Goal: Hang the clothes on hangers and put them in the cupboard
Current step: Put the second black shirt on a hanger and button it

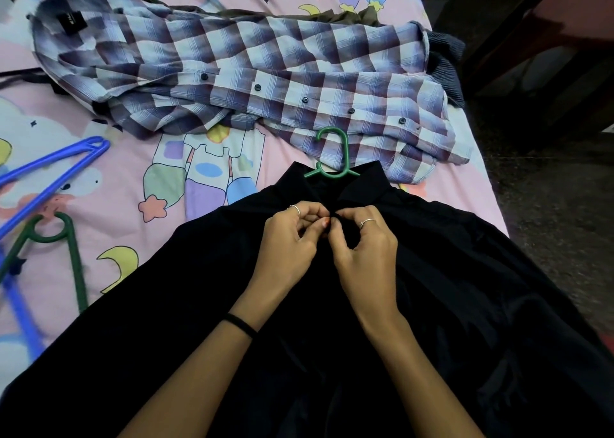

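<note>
Both my left hand [292, 235] and right hand [362, 238] pinched the black shirt [432, 304] placket below the collar, at the bed's [126, 185] near edge; green hanger [332, 158] already inside. Checked shirt [265, 82], spare hangers [50, 171] untouched; cupboard step remained.

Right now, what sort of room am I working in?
Most likely a bedroom: clothes lie on a bed with a pink cartoon bedsheet, a checked shirt and spare hangers spread on it.

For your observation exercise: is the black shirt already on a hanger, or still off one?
On one. A green hanger sticks out of the collar of the black shirt, while the left hand and right hand pinch its front.
</note>
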Demonstrator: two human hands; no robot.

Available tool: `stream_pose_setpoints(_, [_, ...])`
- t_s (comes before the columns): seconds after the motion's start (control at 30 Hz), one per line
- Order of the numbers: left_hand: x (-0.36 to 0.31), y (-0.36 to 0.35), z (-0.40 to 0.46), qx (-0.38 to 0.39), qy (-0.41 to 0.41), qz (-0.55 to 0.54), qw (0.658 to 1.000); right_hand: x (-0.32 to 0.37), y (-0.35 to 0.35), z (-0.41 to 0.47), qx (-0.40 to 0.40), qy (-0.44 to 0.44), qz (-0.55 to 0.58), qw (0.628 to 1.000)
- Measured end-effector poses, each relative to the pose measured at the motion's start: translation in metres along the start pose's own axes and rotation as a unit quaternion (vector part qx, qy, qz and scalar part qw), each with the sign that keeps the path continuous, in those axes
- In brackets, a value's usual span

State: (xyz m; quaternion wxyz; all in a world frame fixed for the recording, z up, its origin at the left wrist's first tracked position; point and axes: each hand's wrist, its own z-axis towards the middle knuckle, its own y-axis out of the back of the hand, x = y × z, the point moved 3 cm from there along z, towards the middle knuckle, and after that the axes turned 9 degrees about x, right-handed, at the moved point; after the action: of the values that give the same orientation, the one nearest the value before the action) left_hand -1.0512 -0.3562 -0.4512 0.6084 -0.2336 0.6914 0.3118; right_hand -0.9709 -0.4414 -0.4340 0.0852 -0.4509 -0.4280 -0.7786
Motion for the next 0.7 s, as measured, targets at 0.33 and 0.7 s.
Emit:
stream_pose_setpoints(0.33, [-0.003,0.0,-0.002,-0.011,-0.007,-0.013,1.0,-0.005,0.001,-0.005,0.006,0.013,-0.012,1.0])
stream_pose_setpoints(0.7, [0.003,-0.004,-0.003,0.005,-0.006,-0.002,1.0,-0.004,0.0,-0.006,-0.011,-0.045,0.056,0.997])
